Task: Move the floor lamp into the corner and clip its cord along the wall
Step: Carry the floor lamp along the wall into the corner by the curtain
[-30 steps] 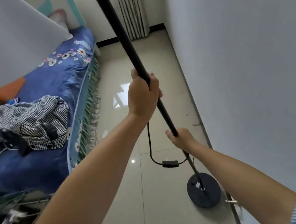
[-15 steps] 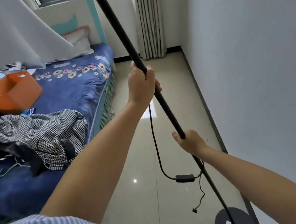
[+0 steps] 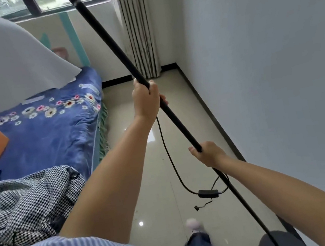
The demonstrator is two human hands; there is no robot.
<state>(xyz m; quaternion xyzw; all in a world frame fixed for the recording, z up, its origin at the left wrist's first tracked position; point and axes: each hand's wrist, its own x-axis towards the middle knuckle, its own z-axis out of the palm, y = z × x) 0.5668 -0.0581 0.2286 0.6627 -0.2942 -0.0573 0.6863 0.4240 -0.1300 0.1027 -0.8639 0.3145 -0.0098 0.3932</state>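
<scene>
The floor lamp's black pole [image 3: 112, 46] slants from the top centre down to its round black base [image 3: 280, 242] at the bottom right, and the white shade [image 3: 1, 69] fills the upper left. My left hand [image 3: 146, 101] grips the pole at mid height. My right hand [image 3: 208, 154] grips it lower down. The black cord [image 3: 171, 161] hangs from the pole in a loop, with an inline switch [image 3: 208, 193] and a loose end [image 3: 196, 208] dangling above the floor.
A bed with a blue floral cover [image 3: 52, 126] and a checked garment [image 3: 26, 202] lies to the left. The grey wall [image 3: 275, 64] runs along the right. A striped curtain [image 3: 139, 31] hangs in the far corner. The tiled floor [image 3: 152, 187] lies between them; my foot [image 3: 194, 225] is below.
The view has lifted toward the window and far corner. The lamp base has slid to the bottom right edge of the view, and both hands keep their grip on the pole.
</scene>
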